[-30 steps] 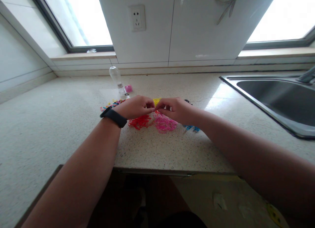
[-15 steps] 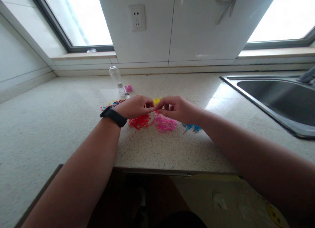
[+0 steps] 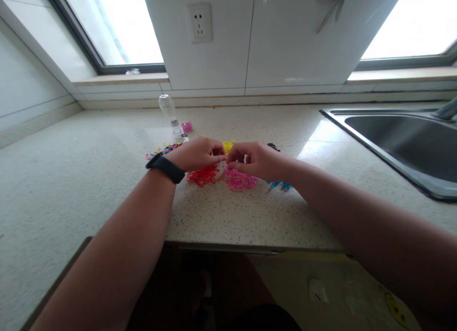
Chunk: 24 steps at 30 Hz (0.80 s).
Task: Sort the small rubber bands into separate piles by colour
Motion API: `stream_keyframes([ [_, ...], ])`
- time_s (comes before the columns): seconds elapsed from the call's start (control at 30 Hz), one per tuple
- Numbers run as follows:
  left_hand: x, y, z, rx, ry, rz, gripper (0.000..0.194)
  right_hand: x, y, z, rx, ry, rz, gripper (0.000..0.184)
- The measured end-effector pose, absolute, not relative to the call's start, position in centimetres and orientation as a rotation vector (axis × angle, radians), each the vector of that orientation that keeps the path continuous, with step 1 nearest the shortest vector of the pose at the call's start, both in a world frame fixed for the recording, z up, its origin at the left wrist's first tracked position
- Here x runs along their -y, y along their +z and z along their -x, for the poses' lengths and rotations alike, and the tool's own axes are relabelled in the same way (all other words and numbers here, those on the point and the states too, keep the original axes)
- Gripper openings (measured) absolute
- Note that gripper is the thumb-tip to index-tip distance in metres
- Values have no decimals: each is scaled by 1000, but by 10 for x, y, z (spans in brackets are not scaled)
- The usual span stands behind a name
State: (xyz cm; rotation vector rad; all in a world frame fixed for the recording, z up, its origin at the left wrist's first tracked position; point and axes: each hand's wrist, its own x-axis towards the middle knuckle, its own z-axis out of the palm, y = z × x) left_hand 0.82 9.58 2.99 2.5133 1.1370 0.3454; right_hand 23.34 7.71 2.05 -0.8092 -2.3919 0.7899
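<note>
My left hand [image 3: 204, 152], with a black band on its wrist, is closed in a pinch above a pile of small red rubber bands [image 3: 203, 176]. Its fingertips nearly meet those of my right hand [image 3: 254, 158], also pinched, over a pink pile [image 3: 241, 180]. Whatever lies between the fingers is too small to make out. Behind the hands shows a yellow pile [image 3: 229, 146]. A blue pile [image 3: 281, 185] lies under my right wrist, and a black pile [image 3: 273, 146] is partly hidden beyond it. Mixed-colour bands [image 3: 162, 151] are spread left of my left hand.
A clear bottle [image 3: 168, 111] stands upside down at the back left, beside a pink cap [image 3: 186, 126]. A steel sink [image 3: 333, 114] is set into the speckled counter [image 3: 228, 221] at the right. The counter's front edge runs below my forearms.
My right hand has shifted slightly right, and its fingertips have drawn a little away from my left hand's. More of the black pile shows. The piles have not visibly moved.
</note>
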Motion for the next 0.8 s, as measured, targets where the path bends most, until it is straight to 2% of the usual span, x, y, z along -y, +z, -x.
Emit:
stream_keyframes([
  [0.8, -92, 31, -11, -950, 429, -2375, 17, -80, 18, -231, 2336, 677, 887, 13],
])
